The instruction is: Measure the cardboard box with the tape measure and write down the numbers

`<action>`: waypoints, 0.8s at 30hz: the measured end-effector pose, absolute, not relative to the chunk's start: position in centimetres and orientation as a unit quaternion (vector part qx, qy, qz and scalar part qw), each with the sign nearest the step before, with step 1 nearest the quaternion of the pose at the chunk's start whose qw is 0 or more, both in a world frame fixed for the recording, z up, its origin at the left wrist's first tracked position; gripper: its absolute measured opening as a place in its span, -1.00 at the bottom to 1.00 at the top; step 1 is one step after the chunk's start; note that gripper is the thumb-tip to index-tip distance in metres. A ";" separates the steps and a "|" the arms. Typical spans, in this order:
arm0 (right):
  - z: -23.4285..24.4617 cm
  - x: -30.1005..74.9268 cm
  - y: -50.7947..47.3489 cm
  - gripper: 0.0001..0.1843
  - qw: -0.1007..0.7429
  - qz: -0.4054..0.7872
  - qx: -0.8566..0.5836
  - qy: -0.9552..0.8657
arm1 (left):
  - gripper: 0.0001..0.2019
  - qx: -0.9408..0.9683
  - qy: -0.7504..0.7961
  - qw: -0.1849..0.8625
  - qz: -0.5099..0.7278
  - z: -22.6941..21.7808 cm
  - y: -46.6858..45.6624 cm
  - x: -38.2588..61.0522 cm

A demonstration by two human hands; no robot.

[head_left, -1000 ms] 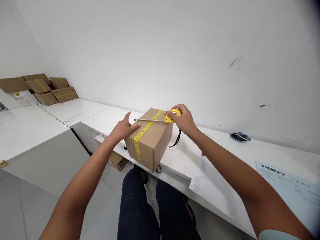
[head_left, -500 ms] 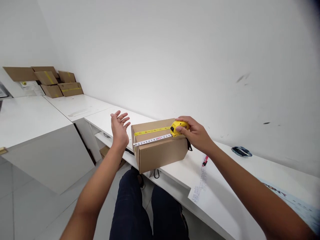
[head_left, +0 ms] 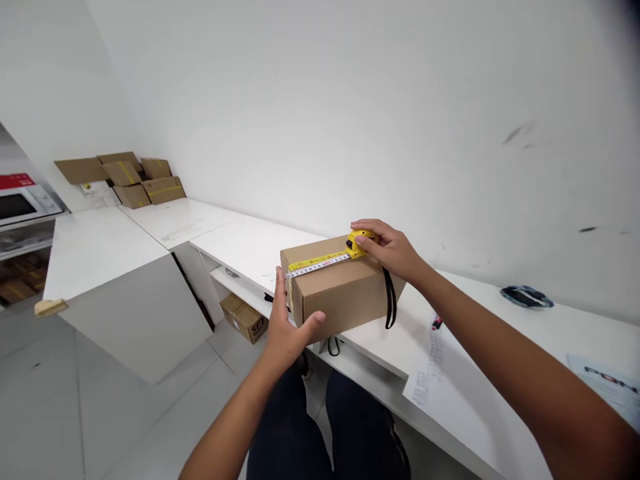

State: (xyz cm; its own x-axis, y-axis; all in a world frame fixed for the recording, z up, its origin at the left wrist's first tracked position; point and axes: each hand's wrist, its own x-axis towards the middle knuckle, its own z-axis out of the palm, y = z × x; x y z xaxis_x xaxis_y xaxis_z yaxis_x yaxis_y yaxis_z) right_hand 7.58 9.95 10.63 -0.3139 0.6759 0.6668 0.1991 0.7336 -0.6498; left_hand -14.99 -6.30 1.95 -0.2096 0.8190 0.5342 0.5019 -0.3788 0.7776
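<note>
A brown cardboard box (head_left: 345,310) lies at the shelf's front edge. My right hand (head_left: 393,250) grips a yellow tape measure (head_left: 356,244) over the top of the box, and its black wrist strap (head_left: 391,300) dangles down the box's front. The pulled-out blade (head_left: 320,266) runs along the top to the box's left edge, numbers facing up. My left hand (head_left: 287,333) is open at the box's left end, its fingers stretched upward beside the blade's tip and the thumb apart along the front side. Whether the palm presses on the box I cannot tell.
On the white shelf at the right lie a sheet with handwriting (head_left: 425,373), a red pen (head_left: 437,323) and a roll of tape (head_left: 527,297). An "SF" carton (head_left: 245,319) sits below. Several cartons (head_left: 164,190) are stacked at the far left, near a microwave (head_left: 23,203).
My left hand has moved from the air at the left to the box's left end. The view has turned left, and the strap now hangs down the box's front.
</note>
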 end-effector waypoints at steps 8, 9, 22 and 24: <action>10.4 8.0 10.4 -0.49 0.476 0.142 -0.330 -0.802 | 0.15 0.643 0.489 0.032 0.589 2.4 -4.5 -13.0; 10.3 8.1 10.4 -0.47 0.473 0.126 -0.330 -0.807 | 0.12 0.639 0.490 0.024 0.593 2.3 -4.3 -12.9; 9.0 8.7 11.2 -0.33 0.502 0.061 -0.320 -0.801 | -0.14 0.676 0.479 -0.216 0.517 1.4 -2.6 -14.2; 9.1 8.5 11.0 -0.35 0.485 0.064 -0.321 -0.811 | -0.21 0.688 0.470 -0.217 0.510 1.5 -2.4 -14.8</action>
